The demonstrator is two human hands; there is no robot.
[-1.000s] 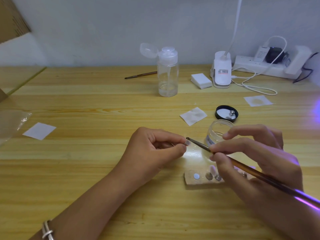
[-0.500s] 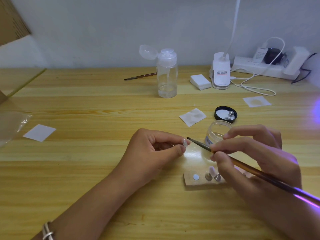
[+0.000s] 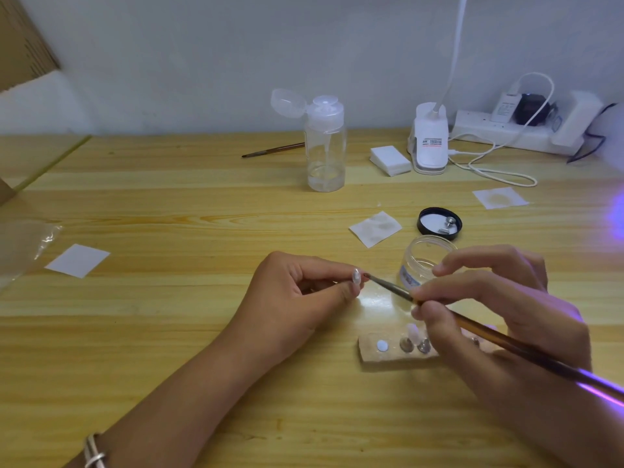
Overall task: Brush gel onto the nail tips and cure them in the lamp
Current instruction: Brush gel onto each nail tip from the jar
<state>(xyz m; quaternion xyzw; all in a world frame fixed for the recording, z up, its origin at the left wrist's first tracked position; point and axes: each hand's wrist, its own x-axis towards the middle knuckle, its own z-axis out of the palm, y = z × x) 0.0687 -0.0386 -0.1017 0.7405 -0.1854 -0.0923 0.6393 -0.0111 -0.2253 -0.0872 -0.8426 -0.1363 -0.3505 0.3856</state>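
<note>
My left hand (image 3: 300, 292) pinches a small stem with a clear nail tip (image 3: 356, 275) on its end, held upright above the table. My right hand (image 3: 489, 309) grips a thin brown brush (image 3: 479, 327); its bristle tip touches the nail tip's right edge. Behind the brush stands an open clear gel jar (image 3: 426, 256). A wooden holder block (image 3: 374, 351) lies under my right hand, with a white dot, metal studs and another nail tip (image 3: 412, 332) standing on it. Purple light glows at the right edge (image 3: 618, 217); the curing lamp itself is out of view.
The jar's black lid (image 3: 426, 220) holds a metal stud. White wipes (image 3: 375, 229) (image 3: 500, 197) (image 3: 77, 260) lie about. At the back stand a clear pump bottle (image 3: 326, 146), a spare brush (image 3: 273, 151), a pad stack (image 3: 390, 160), a white lamp base (image 3: 430, 143) and a power strip (image 3: 499, 130).
My left hand turned the nail tip upright, so its face shows. The brush tip stayed at the nail tip, and my right hand barely shifted.
</note>
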